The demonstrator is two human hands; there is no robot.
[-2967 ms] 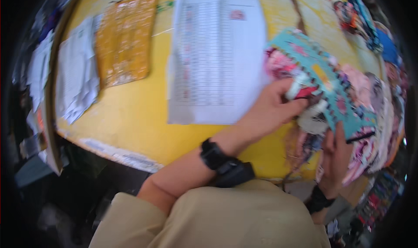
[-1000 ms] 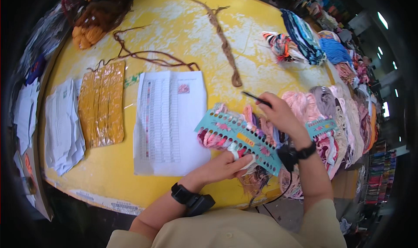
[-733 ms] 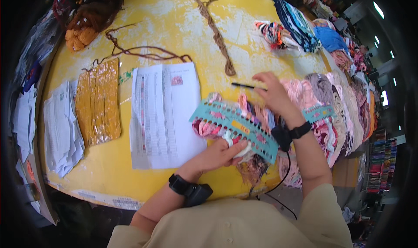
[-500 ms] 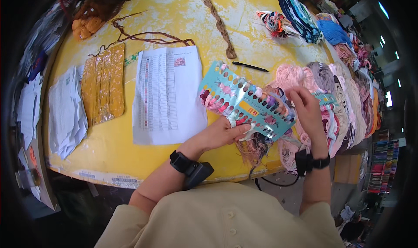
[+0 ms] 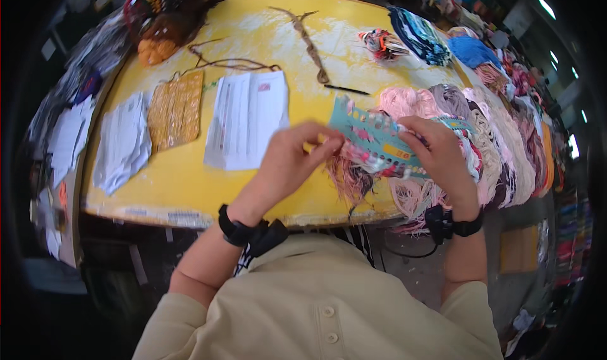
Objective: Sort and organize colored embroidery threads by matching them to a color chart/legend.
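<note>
A teal thread card with holes along its edges and loops of pink, white and red floss hangs tilted over the right part of the table. My right hand grips its right end, thumb and fingers closed on the upper edge. At the card's left edge, my left hand is closed in a pinch beside the floss loops. What lies between its fingertips is too small and blurred to tell. Behind the card lie pink yarn skeins, and loose pinkish and dark strands hang below it.
On the yellow table lie a printed sheet, a stack of papers, an amber plastic-wrapped packet, a black pen and a braided brown skein. Many yarn hanks line the right side.
My left hand has gone from holding the card's lower edge to pinching at its left edge. My right hand now grips the card. The whole view has shifted.
</note>
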